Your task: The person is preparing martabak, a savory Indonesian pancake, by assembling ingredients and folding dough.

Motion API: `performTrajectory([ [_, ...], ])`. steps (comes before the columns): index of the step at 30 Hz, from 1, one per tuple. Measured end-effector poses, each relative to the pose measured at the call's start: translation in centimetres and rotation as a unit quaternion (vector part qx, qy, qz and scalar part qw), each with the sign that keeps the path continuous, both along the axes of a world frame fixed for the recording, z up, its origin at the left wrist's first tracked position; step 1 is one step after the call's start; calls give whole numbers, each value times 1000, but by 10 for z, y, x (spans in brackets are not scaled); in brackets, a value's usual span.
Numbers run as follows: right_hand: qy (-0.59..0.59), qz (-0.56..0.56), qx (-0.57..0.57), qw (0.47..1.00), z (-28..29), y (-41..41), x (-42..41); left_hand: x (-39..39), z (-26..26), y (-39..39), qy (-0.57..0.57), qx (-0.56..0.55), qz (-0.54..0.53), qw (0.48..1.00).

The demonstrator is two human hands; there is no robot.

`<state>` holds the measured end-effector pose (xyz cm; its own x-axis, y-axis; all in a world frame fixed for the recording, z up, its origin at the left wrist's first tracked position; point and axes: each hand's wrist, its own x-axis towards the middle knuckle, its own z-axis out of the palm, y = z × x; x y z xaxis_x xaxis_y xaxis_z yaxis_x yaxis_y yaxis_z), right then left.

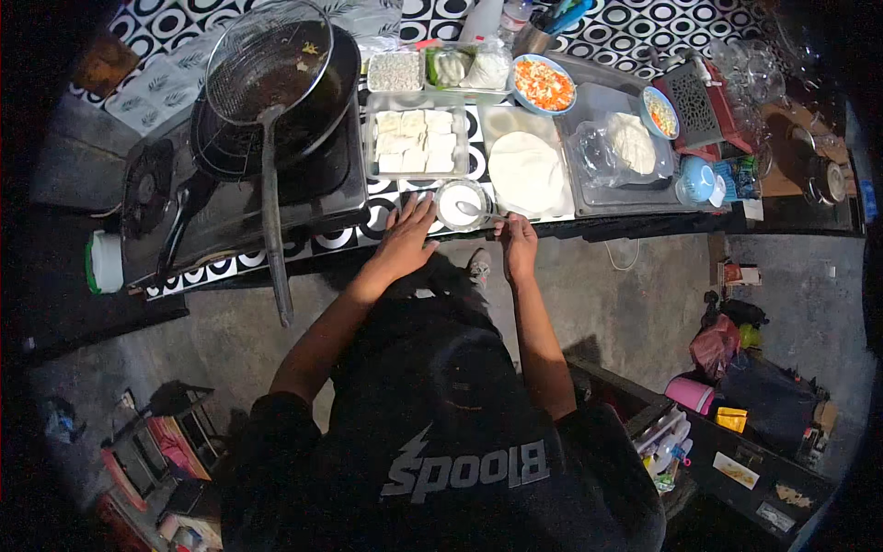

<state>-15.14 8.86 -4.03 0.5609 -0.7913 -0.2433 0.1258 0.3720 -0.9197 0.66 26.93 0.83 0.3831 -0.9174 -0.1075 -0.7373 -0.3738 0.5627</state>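
Observation:
My right hand [519, 243] grips the handle of a metal spoon [472, 209], whose bowl rests in a small round bowl of white paste or liquid [452, 219]. My left hand [405, 238] lies on the table edge just left of that bowl, fingers apart and holding nothing. Right of the bowl, a stack of round white wrappers [526, 172] sits on a clear plastic sheet or tray. Behind my left hand stands a clear container [415, 175] with folded pale pieces in rows. A blue bowl of chopped orange and white vegetables [544, 84] stands behind the wrappers.
At left, a wok [343, 110] with a wire strainer [269, 69] over it sits on a gas stove [317, 200]; the strainer's long handle juts past the table edge. A dark tray [614, 203] at right holds more dough in plastic. A red grater-like box [697, 103] stands beyond.

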Motion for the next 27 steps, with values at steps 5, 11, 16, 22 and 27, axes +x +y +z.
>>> performTrajectory([
  [5,-11,-14,55,998,14,-1,5,-3,2,1,-11,-22,9,1000],
  [11,45,-7,91,995,15,-14,10,-11,12,-5,6,-29,34,999],
  [16,51,3,163,985,10,-29,13,-17,13,-13,17,-11,50,999],
  [22,24,28,257,966,14,-62,9,-27,10,-29,-2,-32,95,995],
  [27,27,28,192,981,10,-114,-3,-45,12,-58,-24,5,99,995],
])
